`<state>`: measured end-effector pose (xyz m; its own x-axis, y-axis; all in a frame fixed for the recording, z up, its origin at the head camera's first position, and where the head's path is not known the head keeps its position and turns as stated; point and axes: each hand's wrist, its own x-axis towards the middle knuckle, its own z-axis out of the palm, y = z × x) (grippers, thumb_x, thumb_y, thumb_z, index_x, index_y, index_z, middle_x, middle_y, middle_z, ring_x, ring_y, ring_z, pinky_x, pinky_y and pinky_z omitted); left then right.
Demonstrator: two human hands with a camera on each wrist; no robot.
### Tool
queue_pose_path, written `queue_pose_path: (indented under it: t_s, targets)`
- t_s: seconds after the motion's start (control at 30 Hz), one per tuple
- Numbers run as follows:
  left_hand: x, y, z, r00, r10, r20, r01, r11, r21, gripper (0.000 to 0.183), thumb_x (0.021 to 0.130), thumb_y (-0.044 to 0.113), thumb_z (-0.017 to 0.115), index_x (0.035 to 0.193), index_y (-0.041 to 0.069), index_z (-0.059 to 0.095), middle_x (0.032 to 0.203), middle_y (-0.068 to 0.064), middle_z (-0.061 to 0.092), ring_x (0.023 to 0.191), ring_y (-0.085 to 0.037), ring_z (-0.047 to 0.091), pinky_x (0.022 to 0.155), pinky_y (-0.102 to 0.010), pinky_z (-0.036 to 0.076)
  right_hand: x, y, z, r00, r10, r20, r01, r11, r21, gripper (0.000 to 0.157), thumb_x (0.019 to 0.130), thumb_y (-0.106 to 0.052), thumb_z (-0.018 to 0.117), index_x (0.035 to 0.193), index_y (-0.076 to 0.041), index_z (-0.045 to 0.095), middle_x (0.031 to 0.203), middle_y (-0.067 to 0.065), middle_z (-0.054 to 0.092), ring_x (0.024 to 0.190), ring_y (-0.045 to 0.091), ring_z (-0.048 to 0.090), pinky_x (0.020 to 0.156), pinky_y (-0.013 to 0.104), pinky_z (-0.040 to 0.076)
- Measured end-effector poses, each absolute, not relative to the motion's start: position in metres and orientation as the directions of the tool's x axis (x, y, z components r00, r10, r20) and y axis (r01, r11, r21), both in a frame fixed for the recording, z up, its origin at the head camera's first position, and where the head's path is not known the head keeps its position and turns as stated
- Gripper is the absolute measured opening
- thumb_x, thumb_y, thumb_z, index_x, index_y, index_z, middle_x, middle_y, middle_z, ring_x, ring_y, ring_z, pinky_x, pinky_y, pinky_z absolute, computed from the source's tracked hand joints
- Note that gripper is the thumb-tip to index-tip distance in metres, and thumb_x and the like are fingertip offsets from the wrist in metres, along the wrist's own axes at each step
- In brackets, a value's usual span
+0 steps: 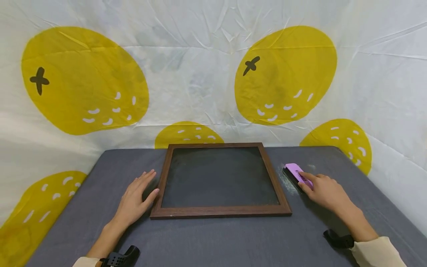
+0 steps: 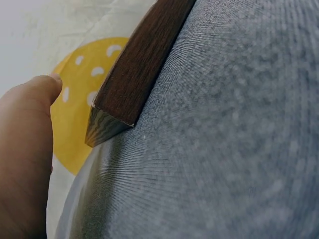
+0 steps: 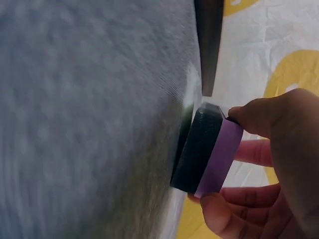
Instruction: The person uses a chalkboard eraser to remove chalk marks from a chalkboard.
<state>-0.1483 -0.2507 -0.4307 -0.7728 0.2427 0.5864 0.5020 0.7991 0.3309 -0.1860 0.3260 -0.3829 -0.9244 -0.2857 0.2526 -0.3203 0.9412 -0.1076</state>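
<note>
A small chalkboard (image 1: 221, 178) in a brown wooden frame (image 1: 220, 211) lies flat on the grey cloth. Beside its left edge is my left hand (image 1: 134, 202), fingers straight and thumb spread close to the frame; whether the thumb touches the wood I cannot tell. The left wrist view has that thumb (image 2: 27, 114) near a frame corner (image 2: 117, 104). Right of the board, my right hand (image 1: 325, 191) grips a chalkboard eraser (image 1: 293, 168) with a purple back and black pad. In the right wrist view, thumb and fingers pinch the eraser (image 3: 202, 149) by its purple part, tilted near the cloth.
Grey cloth covers the table (image 1: 220, 241). White chalk dust (image 1: 289, 185) marks it by the eraser. A white curtain (image 1: 193, 85) with yellow fruit prints hangs behind the table and along its sides. A black band (image 1: 338, 239) is on the right wrist.
</note>
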Motion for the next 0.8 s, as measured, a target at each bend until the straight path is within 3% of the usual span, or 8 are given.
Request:
queue_pose_path:
  t_s: [0.47,0.7,0.8]
  targets:
    - [-0.150,-0.253,-0.434,-0.766,0.217,0.605,0.482,0.817,0.317,0.057,0.086,0.020,0.072,0.135,-0.001,0.053,0.139,-0.017,0.050,0.127,-0.045,0.042,0.098,-0.062,0.032,-0.190,0.306,-0.386,-0.935,-0.241,0.259,-0.283,0.949,-0.139,0.052,0.087,-0.036,0.068,0.121,0.003,0.063,0.099,0.030,0.063,0.081,0.047,0.061,0.062,0.060,0.047]
    - [-0.148,-0.253,-0.431,-0.771,0.222,0.597,0.479,0.819,0.315,0.056,0.084,0.018,0.073,0.133,-0.002,0.054,0.137,-0.018,0.050,0.125,-0.046,0.043,0.097,-0.063,0.032,-0.190,0.296,-0.389,-0.935,-0.233,0.268,-0.278,0.950,-0.143,0.052,0.085,-0.037,0.070,0.119,0.001,0.063,0.089,0.023,0.062,0.066,0.035,0.057,0.050,0.050,0.045]
    - [-0.148,-0.254,-0.431,-0.771,0.225,0.596,0.477,0.823,0.307,0.057,0.084,0.019,0.074,0.134,-0.002,0.054,0.137,-0.018,0.051,0.125,-0.046,0.043,0.097,-0.064,0.032,-0.189,0.296,-0.388,-0.950,-0.216,0.225,-0.250,0.959,-0.135,0.058,0.086,-0.044,0.068,0.124,0.000,0.061,0.097,0.026,0.062,0.071,0.040,0.059,0.052,0.054,0.047]
